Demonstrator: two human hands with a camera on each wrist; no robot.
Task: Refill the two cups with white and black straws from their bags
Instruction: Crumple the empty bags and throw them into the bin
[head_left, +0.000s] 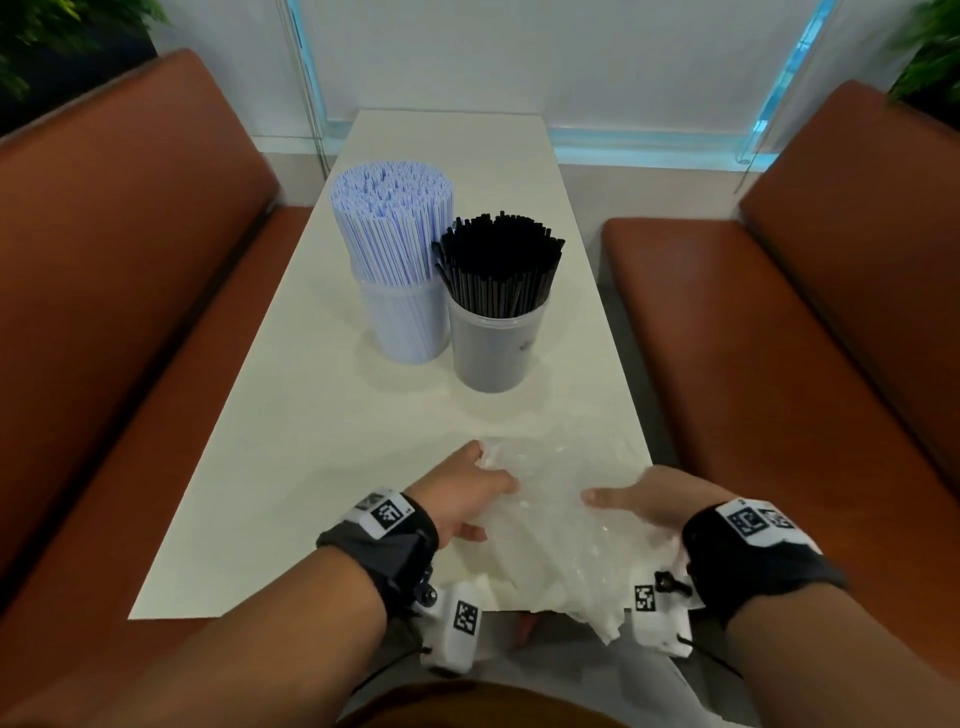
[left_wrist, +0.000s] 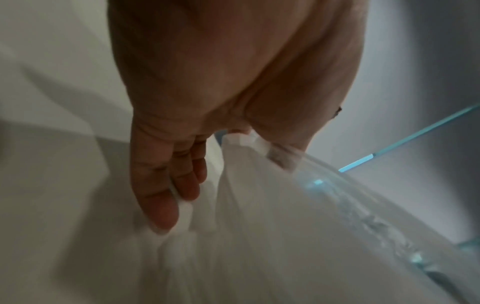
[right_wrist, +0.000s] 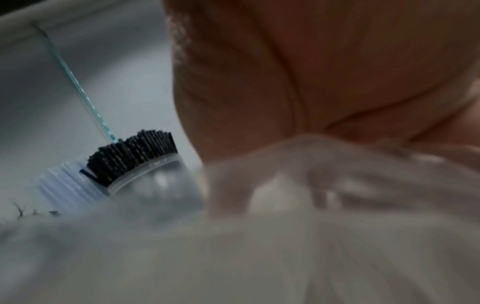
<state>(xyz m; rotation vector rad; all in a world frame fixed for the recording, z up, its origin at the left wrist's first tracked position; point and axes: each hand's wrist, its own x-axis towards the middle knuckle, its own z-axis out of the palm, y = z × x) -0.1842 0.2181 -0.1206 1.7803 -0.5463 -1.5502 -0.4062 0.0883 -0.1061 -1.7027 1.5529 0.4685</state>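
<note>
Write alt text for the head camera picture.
Both hands, left hand and right hand, hold a crumpled clear plastic bag at the table's near edge; beyond stand two cups full of white straws and black straws.

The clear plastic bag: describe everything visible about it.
The clear plastic bag is thin, crinkled, glossy film, looking empty and collapsed. It lies at the table's near edge, one corner hanging over. The left hand pinches its left side, thumb on top; the right hand grips its right side. It lies apart from both cups.
</note>
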